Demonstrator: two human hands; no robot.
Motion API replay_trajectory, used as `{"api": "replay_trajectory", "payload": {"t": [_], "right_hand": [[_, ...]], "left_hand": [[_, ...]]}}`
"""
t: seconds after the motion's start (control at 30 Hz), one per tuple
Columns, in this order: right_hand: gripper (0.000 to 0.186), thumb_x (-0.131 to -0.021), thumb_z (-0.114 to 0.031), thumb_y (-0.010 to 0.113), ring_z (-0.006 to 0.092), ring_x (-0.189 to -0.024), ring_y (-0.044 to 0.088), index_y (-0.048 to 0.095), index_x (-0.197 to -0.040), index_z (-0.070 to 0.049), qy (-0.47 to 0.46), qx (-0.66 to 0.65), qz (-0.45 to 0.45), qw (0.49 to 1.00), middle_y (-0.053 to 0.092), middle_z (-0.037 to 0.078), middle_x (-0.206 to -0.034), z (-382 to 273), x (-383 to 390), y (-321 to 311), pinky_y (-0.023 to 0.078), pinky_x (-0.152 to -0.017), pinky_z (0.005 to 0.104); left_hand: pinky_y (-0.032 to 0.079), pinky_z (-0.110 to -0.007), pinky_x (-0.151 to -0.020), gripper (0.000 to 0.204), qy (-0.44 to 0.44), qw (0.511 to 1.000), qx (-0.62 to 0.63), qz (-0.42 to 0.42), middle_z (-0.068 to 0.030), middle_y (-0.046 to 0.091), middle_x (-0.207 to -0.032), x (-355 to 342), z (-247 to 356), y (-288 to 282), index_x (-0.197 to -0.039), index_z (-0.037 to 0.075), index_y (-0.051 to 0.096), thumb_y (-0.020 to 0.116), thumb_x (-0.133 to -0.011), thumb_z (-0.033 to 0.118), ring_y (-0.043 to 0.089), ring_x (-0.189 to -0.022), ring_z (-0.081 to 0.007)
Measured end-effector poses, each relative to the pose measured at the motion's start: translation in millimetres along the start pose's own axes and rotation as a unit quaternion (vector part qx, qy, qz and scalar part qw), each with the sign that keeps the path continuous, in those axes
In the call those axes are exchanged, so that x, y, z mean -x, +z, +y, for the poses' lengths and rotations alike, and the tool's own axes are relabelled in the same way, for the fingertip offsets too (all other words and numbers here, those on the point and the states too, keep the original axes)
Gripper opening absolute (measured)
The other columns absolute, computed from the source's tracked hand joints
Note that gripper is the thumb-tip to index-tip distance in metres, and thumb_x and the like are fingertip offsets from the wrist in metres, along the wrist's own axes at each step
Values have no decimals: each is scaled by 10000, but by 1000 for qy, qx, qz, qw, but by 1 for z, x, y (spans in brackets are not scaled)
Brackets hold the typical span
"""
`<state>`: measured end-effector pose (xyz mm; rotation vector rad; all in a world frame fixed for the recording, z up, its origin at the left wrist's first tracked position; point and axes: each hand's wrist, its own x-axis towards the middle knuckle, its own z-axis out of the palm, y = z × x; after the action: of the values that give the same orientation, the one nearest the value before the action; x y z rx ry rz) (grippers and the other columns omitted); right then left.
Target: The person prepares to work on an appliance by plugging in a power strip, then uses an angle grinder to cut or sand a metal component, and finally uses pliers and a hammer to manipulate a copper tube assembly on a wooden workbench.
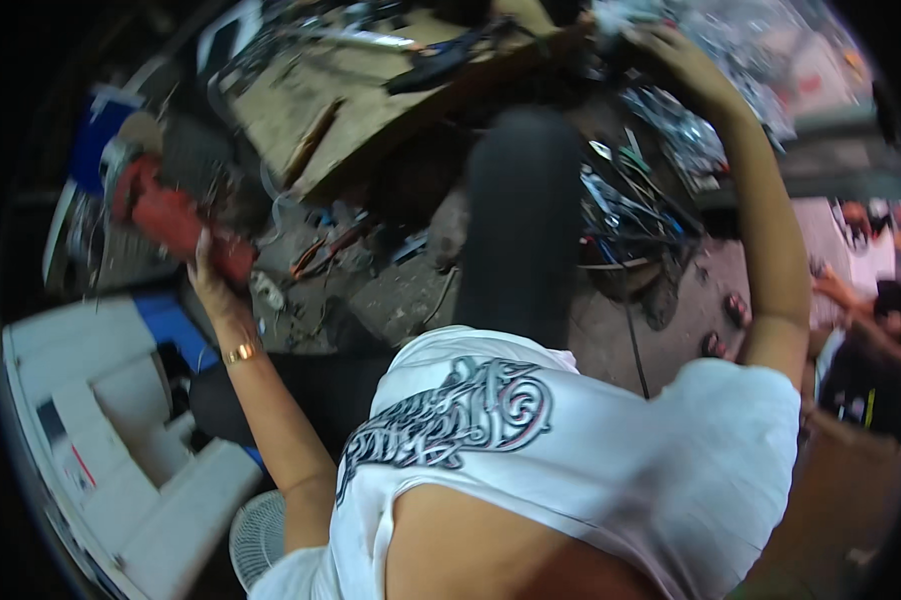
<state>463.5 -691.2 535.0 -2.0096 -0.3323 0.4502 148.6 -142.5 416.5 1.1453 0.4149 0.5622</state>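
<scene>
My left hand (pixel 211 285) is closed around the rear of a red angle grinder (pixel 176 215). The grinder's metal head and a pale round disc (pixel 143 130) point away to the far left. On the far right, my outstretched right hand (pixel 679 68) is by the corner of a low wooden table, next to crumpled clear plastic bags (pixel 721 45). Its fingertips reach among pale, bluish plastic. They are blurred and partly hidden, so whether they grip anything does not show.
The low wooden table (pixel 271 100) bears tools and scraps. Wrenches and other hand tools (pixel 626 205) lie in a pile right of my knee. Orange-handled pliers (pixel 311 258) lie on the dirty floor. A white and blue casing (pixel 101 400) stands at left; another person (pixel 861 370) sits at right.
</scene>
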Motion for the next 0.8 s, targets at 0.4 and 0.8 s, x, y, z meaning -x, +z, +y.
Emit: {"api": "replay_trajectory", "payload": {"t": [0.4,0.8], "right_hand": [[751,-827,-390,804,235,-1148,624,493,-1423,-53,-50,-268,-303,913,624,136,-1248,-145,-16,411,558,-918,393],[655,-880,-416,713,282,-1002,678,524,-1369,-23,20,-350,-402,845,664,173,-1164,-143,-109,371,586,-824,413]], "left_hand": [[549,-382,-894,798,150,973,-151,84,-152,673,-1120,43,7,76,-1253,-36,512,933,-690,341,670,-964,-226],[523,-313,-878,266,235,859,-201,408,-91,716,-1040,166,12,-172,-1143,1,669,672,-985,214,668,-956,-184]]}}
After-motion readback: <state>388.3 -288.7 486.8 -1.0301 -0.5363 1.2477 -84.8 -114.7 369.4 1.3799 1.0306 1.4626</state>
